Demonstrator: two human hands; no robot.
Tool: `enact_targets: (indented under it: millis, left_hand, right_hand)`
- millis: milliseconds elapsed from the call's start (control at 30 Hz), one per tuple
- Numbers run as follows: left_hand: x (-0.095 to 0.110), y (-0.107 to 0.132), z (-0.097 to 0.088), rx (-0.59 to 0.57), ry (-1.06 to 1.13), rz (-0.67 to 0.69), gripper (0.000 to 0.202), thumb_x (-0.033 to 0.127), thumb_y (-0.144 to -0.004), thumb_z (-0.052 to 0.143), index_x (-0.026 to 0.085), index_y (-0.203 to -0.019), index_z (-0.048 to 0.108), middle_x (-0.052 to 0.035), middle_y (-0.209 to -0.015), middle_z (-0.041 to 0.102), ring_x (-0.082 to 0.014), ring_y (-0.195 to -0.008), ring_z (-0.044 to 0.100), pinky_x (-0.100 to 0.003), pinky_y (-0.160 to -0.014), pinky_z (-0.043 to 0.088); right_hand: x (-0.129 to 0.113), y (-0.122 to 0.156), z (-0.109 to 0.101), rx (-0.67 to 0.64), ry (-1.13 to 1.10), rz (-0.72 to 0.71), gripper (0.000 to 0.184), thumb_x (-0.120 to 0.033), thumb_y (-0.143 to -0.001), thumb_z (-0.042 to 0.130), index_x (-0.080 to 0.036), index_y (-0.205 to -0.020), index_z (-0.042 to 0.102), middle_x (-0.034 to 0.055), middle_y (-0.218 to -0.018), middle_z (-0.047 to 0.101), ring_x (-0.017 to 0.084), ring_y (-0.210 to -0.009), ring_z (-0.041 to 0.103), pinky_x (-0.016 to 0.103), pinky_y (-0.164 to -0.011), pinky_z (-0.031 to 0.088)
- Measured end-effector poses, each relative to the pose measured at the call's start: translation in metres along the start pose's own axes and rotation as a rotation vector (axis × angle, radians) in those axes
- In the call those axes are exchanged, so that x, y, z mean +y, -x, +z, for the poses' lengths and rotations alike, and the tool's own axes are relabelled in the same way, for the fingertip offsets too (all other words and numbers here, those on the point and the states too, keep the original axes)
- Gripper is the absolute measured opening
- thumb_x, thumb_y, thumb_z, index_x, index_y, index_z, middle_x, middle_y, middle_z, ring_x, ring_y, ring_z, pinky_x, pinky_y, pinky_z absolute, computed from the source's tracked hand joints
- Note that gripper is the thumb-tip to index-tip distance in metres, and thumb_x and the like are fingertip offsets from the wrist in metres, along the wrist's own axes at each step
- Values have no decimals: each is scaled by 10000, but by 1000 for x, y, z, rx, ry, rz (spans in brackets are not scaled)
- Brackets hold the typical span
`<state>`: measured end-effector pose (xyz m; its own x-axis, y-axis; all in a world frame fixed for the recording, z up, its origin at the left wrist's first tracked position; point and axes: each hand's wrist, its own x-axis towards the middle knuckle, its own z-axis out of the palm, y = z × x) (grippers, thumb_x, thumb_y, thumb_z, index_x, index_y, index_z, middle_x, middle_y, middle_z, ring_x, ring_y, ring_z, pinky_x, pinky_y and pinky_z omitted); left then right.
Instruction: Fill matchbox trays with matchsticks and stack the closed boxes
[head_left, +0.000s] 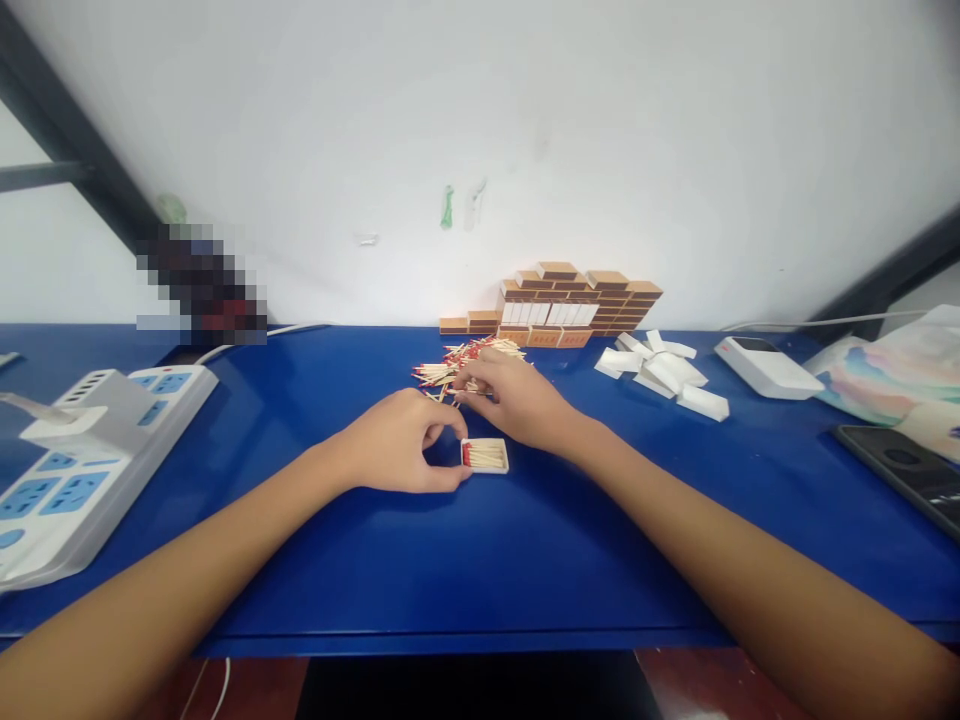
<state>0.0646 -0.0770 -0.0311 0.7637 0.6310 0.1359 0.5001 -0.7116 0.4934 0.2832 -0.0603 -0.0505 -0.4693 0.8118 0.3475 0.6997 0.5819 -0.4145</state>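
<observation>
Your left hand (409, 440) pinches the left end of a small white tray (491, 471) between thumb and forefinger, the thumb at its near corner and the forefinger at its far one. The tray sits on the blue desk (375, 570), in front of you and about midway between your forearms. Matches (486, 455) lie side by side in it, their red heads towards the left end.

Your right hand (521, 395) is just beyond the tray, its fingers curled down at the near right part of a loose pile of matches (442, 370). You have thumb and fingers close together there, but whether they grip a match cannot be told. The pile's red heads and pale sticks point in many directions.

On the far side, a stepped stack of matchboxes (574, 312) stands near the wall (375, 130), with a band of white faces turned towards you and a low row running out to the left. Right of your right hand, several white trays (667, 373) lie jumbled together. Farther right are a white device (772, 370) and a dark phone (911, 475). At the left, a power strip (90, 500) carries a white charger (97, 415).
</observation>
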Motion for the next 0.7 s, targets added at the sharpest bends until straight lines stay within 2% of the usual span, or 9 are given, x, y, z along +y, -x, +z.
enact_targets:
  millis: [133, 200, 367, 533, 700]
  left_hand:
    - [4, 1, 1, -19, -9, -11, 225, 390, -771, 770, 201, -891, 785, 76, -529, 447, -89, -470, 393, -255, -505, 309]
    - [4, 0, 1, -15, -33, 4, 227, 384, -775, 766, 197, -903, 787, 69, -541, 475, -93, -484, 418, -256, -521, 319]
    - [-3, -1, -3, 13, -108, 12, 251, 402, -796, 744, 190, -926, 778, 54, -576, 537, -99, -508, 455, -255, -547, 328]
    - [-16, -2, -10, 46, -159, -21, 288, 430, -805, 742, 187, -956, 777, 54, -589, 526, -100, -510, 443, -258, -550, 322]
    - [-18, -3, -10, 43, -170, -29, 303, 440, -799, 748, 183, -954, 783, 51, -595, 522, -101, -514, 444, -258, -550, 317]
  right_hand:
    - [-3, -6, 9, -44, 72, 17, 49, -182, -996, 621, -192, -984, 668, 68, -1046, 630, 200, -916, 587, 309, -754, 408]
    - [-1, -5, 9, -51, 89, 35, 52, -195, -1004, 624, -188, -959, 648, 65, -1034, 631, 194, -893, 583, 307, -748, 408]
    - [5, -3, 2, -81, 159, 97, 118, -198, -1031, 588, -184, -918, 617, 72, -1014, 635, 197, -869, 577, 312, -719, 396]
    - [6, 0, -7, -134, 226, 143, 92, -197, -1037, 597, -177, -949, 616, 90, -1063, 639, 201, -899, 598, 313, -737, 409]
    - [7, 4, -12, -159, 292, 131, 111, -218, -1043, 591, -186, -938, 600, 97, -1058, 632, 201, -867, 601, 308, -700, 397]
